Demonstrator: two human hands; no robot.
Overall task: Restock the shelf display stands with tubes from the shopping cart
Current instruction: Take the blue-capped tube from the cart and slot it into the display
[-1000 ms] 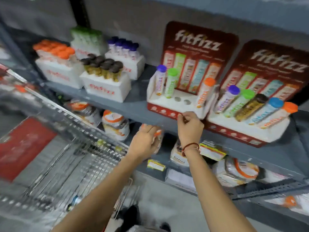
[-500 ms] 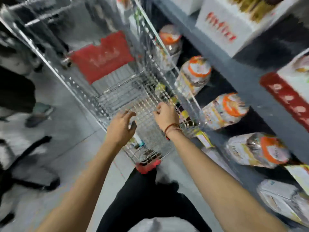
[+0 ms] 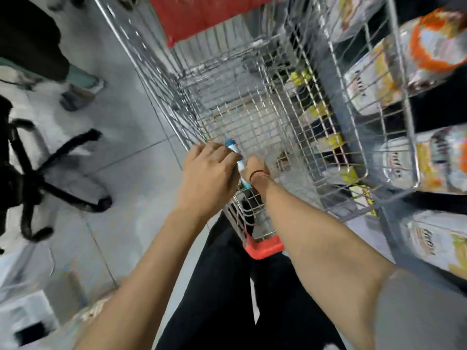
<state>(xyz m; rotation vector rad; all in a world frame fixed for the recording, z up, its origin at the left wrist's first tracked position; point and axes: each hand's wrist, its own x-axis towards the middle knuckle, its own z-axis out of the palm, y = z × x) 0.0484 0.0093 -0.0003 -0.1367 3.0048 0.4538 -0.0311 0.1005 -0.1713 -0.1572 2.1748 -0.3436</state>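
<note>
Left hand [image 3: 209,173]: fingers curled over a tube [image 3: 236,157], holding it from above, knuckles toward the camera. Tube: slim white cylinder with a blue cap at the far end and a teal band near the close end; the label print is too blurred to read; most of the body is hidden under the left fingers and behind the right hand. It lies low at the near end of the shopping cart [image 3: 252,109], roughly lengthwise, cap pointing away from the person. Right hand [image 3: 255,164]: reaches down into the cart just beside the tube, on its right; the fingers point away and are hidden behind the wrist, so whether they grip anything cannot be told. A red thread bracelet [image 3: 259,174] circles the right wrist. Both forearms are bare and converge on the near left corner of the basket. Shopping cart: silver wire mesh, a red plastic panel [image 3: 202,13] at the far end, a red handle part [image 3: 262,248] at the near end; the mesh floor that shows is bare apart from the tube. The person's black trousers [image 3: 227,299] stand directly behind the cart. To the right, seen partly through the cart's wire side, shelves [image 3: 417,311] hold white packets with orange and yellow print [image 3: 434,46], blurred. To the left, grey floor tiles [image 3: 131,147] and the black star base of an office chair [image 3: 38,178].
</note>
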